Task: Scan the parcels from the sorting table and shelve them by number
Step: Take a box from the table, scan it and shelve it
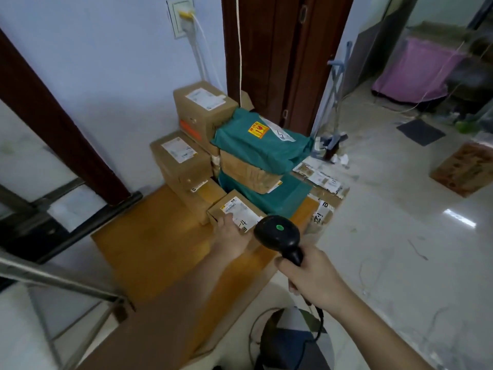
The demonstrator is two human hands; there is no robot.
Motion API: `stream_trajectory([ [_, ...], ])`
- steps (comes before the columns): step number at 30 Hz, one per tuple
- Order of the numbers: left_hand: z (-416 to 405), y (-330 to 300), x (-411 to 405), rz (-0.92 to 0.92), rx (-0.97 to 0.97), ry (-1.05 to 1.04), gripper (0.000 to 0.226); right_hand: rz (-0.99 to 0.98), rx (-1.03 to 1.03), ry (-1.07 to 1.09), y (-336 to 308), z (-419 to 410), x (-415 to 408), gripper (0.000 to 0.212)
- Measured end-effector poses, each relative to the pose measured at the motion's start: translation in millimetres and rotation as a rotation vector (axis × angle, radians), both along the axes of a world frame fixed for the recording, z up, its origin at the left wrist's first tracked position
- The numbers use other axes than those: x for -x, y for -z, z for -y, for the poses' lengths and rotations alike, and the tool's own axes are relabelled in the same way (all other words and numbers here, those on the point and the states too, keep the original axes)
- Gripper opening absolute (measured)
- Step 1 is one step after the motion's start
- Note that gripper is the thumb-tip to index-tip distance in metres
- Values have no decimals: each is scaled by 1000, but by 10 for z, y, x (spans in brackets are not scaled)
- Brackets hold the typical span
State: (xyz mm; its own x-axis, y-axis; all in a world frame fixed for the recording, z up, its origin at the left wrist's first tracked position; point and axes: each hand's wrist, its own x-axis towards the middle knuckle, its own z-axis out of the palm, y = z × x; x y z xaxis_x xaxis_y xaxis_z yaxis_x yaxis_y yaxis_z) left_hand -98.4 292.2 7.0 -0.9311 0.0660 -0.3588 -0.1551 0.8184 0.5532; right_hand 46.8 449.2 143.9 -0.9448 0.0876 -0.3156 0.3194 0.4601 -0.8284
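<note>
Left hand [234, 240] rests flat on small parcel [234, 209]; right hand [312, 276] grips scanner [278, 232].

This looks like a small parcel pick-up point set up in a home-like room, not a warehouse. A low orange-brown wooden sorting table [149, 244] carries a stack of brown cardboard parcels [186, 166] with white shipping labels and teal plastic mailer bags [256, 148]. Behind the table stand a pale blue plastered wall [106, 76] with a wall socket and a dark brown wooden door frame [269, 54]. To the table's right spreads a glossy pale tiled floor [400, 236]; left of it stands grey metal shelving [61, 284]
</note>
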Motion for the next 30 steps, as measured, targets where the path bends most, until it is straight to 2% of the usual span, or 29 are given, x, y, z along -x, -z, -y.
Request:
stream_trajectory([
  [3, -129, 266, 184, 124, -92, -270, 102, 39, 56, -16, 166, -103, 216, 9],
  [6, -235, 536, 372, 245, -212, -489, 123, 110, 118, -2, 306, -171, 390, 13],
  [11, -287, 923, 546, 307, -297, -688, 144, 247, 158, 23, 486, -252, 570, 9],
  [15, -236, 1204, 611, 397, -423, -819, 128, 265, 195, 20, 563, -300, 650, 10],
  [19, -151, 1397, 602, 366, -562, -807, 97, 266, 206, 10, 611, -323, 732, 11],
  [22, -140, 1349, 570, 366, -602, -792, 103, 267, 207, 10, 650, -310, 802, 10],
  [26, -139, 1206, 500, 294, -595, -756, 84, 272, 247, 29, 683, -262, 883, 10],
  [30, -99, 1190, 386, 285, -591, -687, 88, 245, 246, 8, 725, -220, 918, 9],
])
